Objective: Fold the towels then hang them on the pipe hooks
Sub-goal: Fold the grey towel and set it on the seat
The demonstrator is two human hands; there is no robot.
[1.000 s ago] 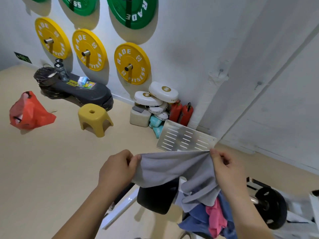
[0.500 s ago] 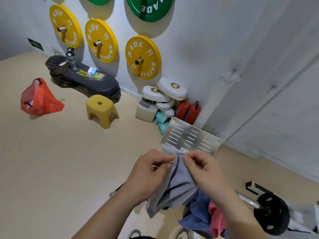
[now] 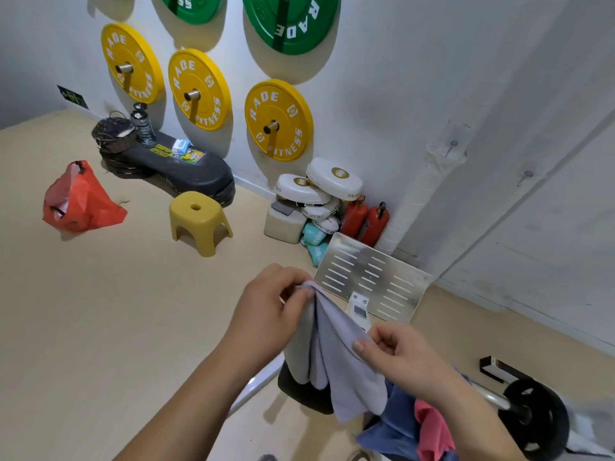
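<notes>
Two grips close on the grey towel (image 3: 336,357), held in the air above the heap of blue and pink towels (image 3: 396,427): the left hand (image 3: 266,314) pinches its gathered top, the right hand (image 3: 399,357) nips a side edge. I'd match the edges squarely and pull out slack before the next fold; the pipe hooks (image 3: 453,143) wait on the wall.

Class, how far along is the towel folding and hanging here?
Done: the grey cloth towel looks folded once. In hand: left hand pinches its top, right hand grips its edge. Left: crumpled blue towel and pink towel; nothing hangs on the white wrapped pipe.
</notes>
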